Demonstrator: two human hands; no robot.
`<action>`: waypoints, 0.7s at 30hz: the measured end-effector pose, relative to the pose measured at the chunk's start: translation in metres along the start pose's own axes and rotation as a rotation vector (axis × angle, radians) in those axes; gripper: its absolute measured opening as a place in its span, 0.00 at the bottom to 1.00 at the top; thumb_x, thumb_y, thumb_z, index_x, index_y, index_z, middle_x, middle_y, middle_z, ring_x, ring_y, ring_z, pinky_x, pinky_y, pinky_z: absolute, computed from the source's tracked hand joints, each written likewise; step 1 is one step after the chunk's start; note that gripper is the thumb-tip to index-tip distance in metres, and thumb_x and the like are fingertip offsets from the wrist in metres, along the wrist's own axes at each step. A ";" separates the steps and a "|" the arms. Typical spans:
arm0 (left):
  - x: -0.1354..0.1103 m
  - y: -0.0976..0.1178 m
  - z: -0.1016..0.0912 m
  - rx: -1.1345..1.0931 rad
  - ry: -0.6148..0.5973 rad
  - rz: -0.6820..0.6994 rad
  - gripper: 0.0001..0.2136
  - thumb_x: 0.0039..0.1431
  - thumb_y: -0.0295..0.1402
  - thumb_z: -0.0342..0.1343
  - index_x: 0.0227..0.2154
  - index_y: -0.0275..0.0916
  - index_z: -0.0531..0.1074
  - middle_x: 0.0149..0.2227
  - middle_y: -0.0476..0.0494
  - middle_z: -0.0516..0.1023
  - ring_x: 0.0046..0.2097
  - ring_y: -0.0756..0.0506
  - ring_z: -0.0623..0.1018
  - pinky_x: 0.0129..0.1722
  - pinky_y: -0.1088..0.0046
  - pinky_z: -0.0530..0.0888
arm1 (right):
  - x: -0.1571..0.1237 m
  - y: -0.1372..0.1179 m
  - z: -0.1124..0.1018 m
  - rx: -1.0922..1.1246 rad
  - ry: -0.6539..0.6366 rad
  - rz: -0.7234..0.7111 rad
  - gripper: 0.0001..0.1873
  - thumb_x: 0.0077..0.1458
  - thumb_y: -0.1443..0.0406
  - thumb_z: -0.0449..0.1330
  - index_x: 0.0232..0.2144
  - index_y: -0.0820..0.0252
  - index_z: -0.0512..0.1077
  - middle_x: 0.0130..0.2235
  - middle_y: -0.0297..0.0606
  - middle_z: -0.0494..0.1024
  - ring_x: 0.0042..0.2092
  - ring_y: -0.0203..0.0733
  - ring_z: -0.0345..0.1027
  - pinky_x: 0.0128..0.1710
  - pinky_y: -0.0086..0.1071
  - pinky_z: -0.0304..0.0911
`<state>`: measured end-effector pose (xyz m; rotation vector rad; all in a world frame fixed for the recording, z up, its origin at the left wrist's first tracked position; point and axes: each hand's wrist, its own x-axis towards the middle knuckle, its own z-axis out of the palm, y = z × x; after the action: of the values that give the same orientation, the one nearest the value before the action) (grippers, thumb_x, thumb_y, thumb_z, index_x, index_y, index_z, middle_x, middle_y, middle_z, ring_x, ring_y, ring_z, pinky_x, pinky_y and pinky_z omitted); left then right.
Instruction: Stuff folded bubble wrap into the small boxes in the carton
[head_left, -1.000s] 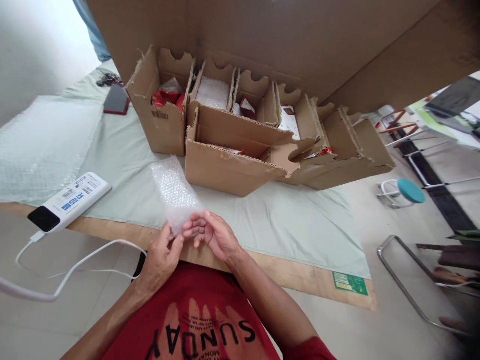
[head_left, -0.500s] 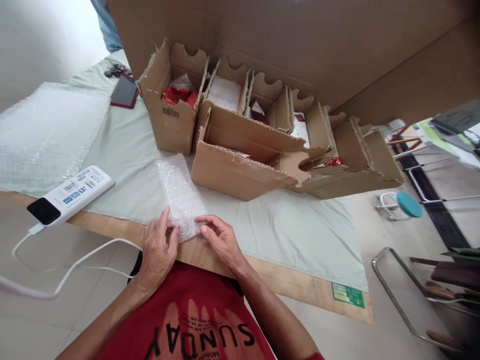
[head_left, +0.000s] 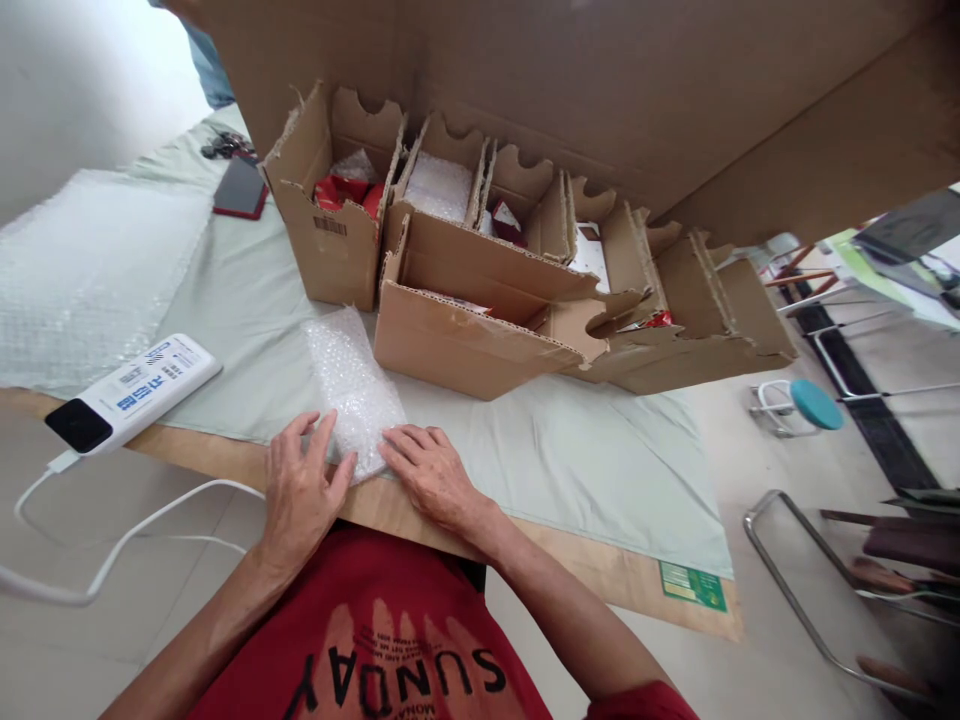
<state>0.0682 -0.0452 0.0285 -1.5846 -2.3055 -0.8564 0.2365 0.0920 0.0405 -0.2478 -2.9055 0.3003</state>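
A narrow bubble wrap piece [head_left: 351, 375] lies flat on the pale green cloth, its near end at the table's wooden edge. My left hand [head_left: 301, 492] is at its lower left side, fingers spread, with the thumb near the bottom corner. On the other side my right hand [head_left: 435, 478] rests palm down, and its outstretched fingertips touch the right edge of the wrap. Neither hand grips anything. Whether something lies inside the wrap I cannot tell.
Cardboard bins [head_left: 480, 350] with red and white items stand behind the wrap, under a large cardboard panel [head_left: 525, 90]. To the left are a white power bank [head_left: 142, 390] with a cable, a large bubble wrap sheet [head_left: 90, 270] and a dark red-edged phone [head_left: 240, 187].
My right hand has turned from a loose pinch at the wrap's corner to lying flat along its right edge. My left fingers have spread and moved slightly left. The wrap stays put on the cloth.
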 end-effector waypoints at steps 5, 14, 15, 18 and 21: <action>-0.011 -0.001 -0.021 -0.171 -0.111 0.250 0.15 0.62 0.30 0.61 0.52 0.38 0.72 0.52 0.34 0.78 0.56 0.33 0.75 0.58 0.50 0.69 | 0.008 -0.002 -0.005 0.130 -0.022 0.022 0.15 0.63 0.74 0.55 0.49 0.62 0.75 0.44 0.44 0.84 0.44 0.47 0.73 0.47 0.41 0.62; 0.001 -0.010 -0.013 -0.349 -0.157 -0.182 0.12 0.68 0.37 0.51 0.42 0.38 0.78 0.34 0.44 0.83 0.36 0.44 0.80 0.41 0.65 0.74 | 0.010 -0.006 -0.009 0.396 0.292 0.278 0.15 0.68 0.61 0.57 0.54 0.59 0.73 0.53 0.45 0.81 0.51 0.46 0.75 0.51 0.39 0.67; 0.006 -0.011 -0.011 -0.354 -0.187 -0.246 0.14 0.67 0.40 0.51 0.42 0.39 0.79 0.34 0.44 0.83 0.35 0.44 0.79 0.39 0.66 0.74 | 0.009 -0.007 -0.010 0.317 0.361 0.254 0.15 0.67 0.61 0.58 0.52 0.59 0.74 0.54 0.47 0.80 0.52 0.48 0.74 0.51 0.41 0.66; 0.021 -0.013 -0.005 -0.352 -0.283 -0.403 0.17 0.65 0.44 0.50 0.43 0.39 0.79 0.30 0.46 0.82 0.29 0.45 0.77 0.33 0.68 0.73 | 0.008 -0.009 -0.008 0.127 0.336 0.110 0.12 0.66 0.65 0.58 0.50 0.57 0.75 0.55 0.47 0.79 0.54 0.49 0.71 0.52 0.44 0.63; 0.032 -0.015 -0.002 -0.303 -0.290 -0.433 0.17 0.64 0.44 0.51 0.46 0.39 0.78 0.28 0.48 0.79 0.27 0.46 0.75 0.32 0.69 0.72 | 0.015 -0.005 0.000 0.077 0.121 0.050 0.15 0.67 0.67 0.55 0.53 0.56 0.74 0.57 0.48 0.78 0.56 0.51 0.69 0.52 0.46 0.61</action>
<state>0.0422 -0.0251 0.0403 -1.4108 -2.9101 -1.1891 0.2209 0.0898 0.0444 -0.3150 -2.7650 0.3903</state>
